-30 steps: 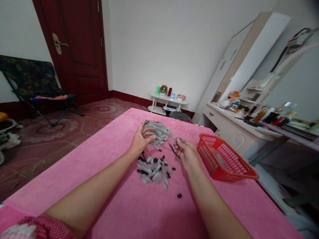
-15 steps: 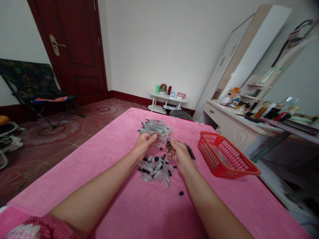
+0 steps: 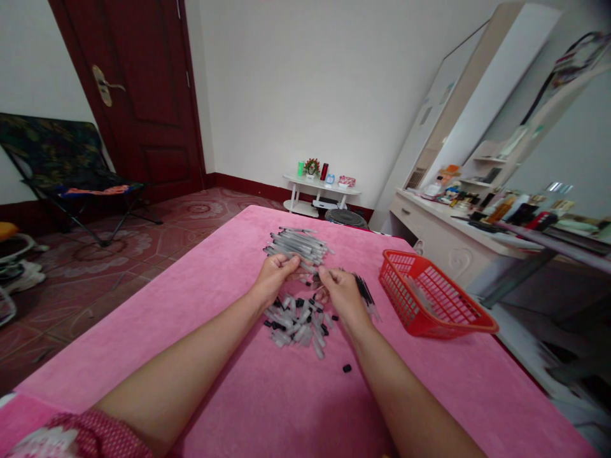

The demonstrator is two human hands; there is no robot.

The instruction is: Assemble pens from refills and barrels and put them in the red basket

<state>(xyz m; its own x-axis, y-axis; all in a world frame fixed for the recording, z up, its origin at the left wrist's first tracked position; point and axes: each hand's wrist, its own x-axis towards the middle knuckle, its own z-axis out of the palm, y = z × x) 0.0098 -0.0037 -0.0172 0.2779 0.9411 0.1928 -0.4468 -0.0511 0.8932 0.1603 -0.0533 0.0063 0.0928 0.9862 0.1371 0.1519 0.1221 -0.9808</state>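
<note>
My left hand (image 3: 275, 275) is closed, with thumb and forefinger pinching a clear pen barrel (image 3: 307, 267) that points right. At the barrel's right end, my right hand (image 3: 341, 291) is closed in a pinch on a small black pen part (image 3: 316, 277), mostly hidden by the fingers. Just beyond my left hand lies a pile of greyish pen barrels (image 3: 298, 243). Below both hands, clear pen caps (image 3: 300, 334) are heaped together with small black plugs (image 3: 275, 326). Thin dark pen refills (image 3: 365, 289) lie to the right of my right hand.
A red plastic basket (image 3: 436, 324) stands at the right of the pink-covered table (image 3: 191, 305), with some clear pieces inside. One black plug (image 3: 347, 368) lies apart, near my right forearm. Beyond the table's right edge is a dressing table (image 3: 443, 222) crowded with bottles.
My right hand has moved slightly left, bringing the small black part up to the end of the pen barrel. My left hand stays nearly in place.
</note>
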